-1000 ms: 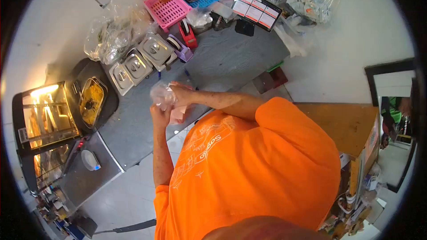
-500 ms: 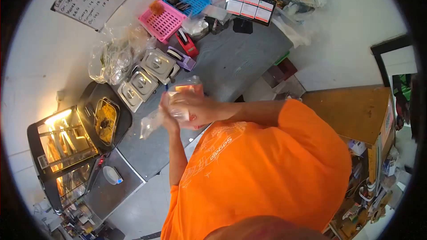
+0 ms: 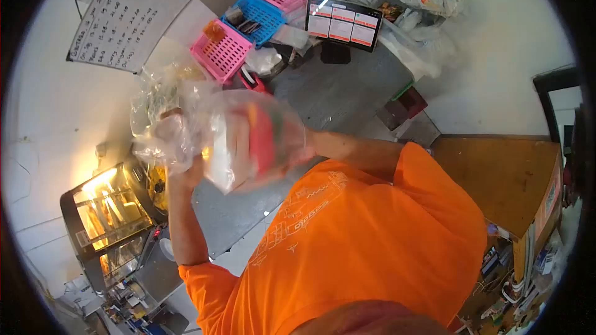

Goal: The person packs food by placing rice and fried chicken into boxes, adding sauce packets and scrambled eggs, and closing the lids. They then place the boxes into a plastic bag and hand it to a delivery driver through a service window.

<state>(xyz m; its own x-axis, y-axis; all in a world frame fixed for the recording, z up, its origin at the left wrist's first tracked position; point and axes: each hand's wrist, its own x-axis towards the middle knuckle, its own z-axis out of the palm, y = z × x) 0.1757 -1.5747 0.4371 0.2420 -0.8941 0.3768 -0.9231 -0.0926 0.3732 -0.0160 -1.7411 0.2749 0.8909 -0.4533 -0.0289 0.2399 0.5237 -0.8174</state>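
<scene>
A clear plastic bag (image 3: 239, 133) is held up in front of my chest, bulging, with something red, white, yellow and green inside. The blur keeps me from telling what the contents are. My left hand (image 3: 180, 164) grips the gathered end of the bag on the left, its fingers partly covered by crumpled plastic. On the other side, my right hand (image 3: 298, 154) holds the bag's body from the right and below, mostly seen through or behind the plastic.
Behind the bag is a grey counter (image 3: 357, 80) with a tablet (image 3: 343, 23), a pink basket (image 3: 221, 56), a blue basket (image 3: 261, 18) and a red tape dispenser (image 3: 251, 79). A lit glass food warmer (image 3: 108, 211) stands at left. A wooden-topped cabinet (image 3: 490, 170) is at right.
The bag has come up closer to the camera and looks fuller. My left hand has moved left with its end, and my hands are farther apart. The view has shifted slightly.
</scene>
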